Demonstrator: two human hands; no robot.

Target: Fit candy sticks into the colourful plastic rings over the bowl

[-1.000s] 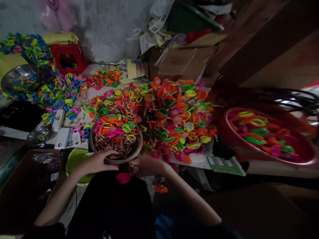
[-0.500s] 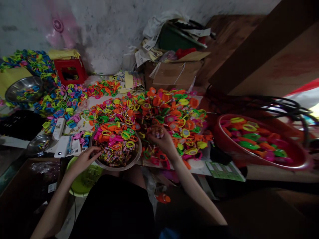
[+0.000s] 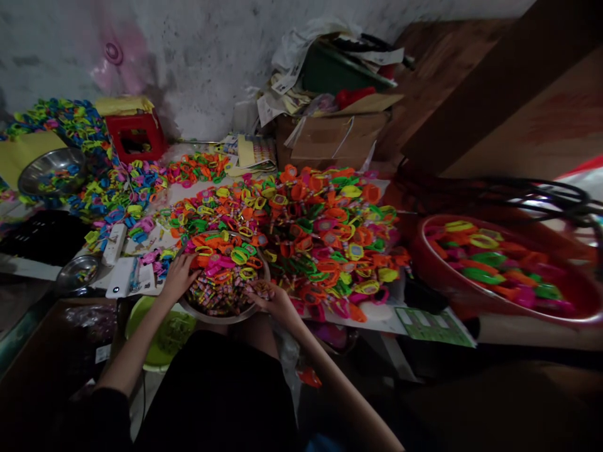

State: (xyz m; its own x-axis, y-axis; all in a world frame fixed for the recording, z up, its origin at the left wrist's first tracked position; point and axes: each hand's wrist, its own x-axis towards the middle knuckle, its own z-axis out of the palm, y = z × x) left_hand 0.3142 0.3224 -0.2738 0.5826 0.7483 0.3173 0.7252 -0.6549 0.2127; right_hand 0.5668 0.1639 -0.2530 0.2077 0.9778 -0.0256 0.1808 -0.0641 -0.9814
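Observation:
A metal bowl [image 3: 264, 276] rests at the table's front edge, above my lap. Small striped, wrapped pieces [image 3: 221, 295] fill its front half, and bright toy watches [image 3: 217, 258] lie heaped in the back half. My left hand [image 3: 179, 276] reaches over the left rim, fingers loosely apart beside the toy watches. Over the right rim is my right hand [image 3: 273, 300], its fingers drawn together above the striped pieces; what they hold is too blurred to make out. To the right of the bowl spreads a large pile of toy watches [image 3: 330, 232].
A red basin [image 3: 424, 251] of toy watches stands at the right. At the back are a cardboard box [image 3: 325, 139] and a red stool [image 3: 155, 135]. A steel bowl [image 3: 28, 179], a power strip [image 3: 114, 243] and a white device [image 3: 117, 279] sit left. Below is a green basin [image 3: 155, 358].
My right hand has come left from the watch pile to the bowl's right rim. My left hand has moved up and inward over the bowl's left side. The view has shifted slightly.

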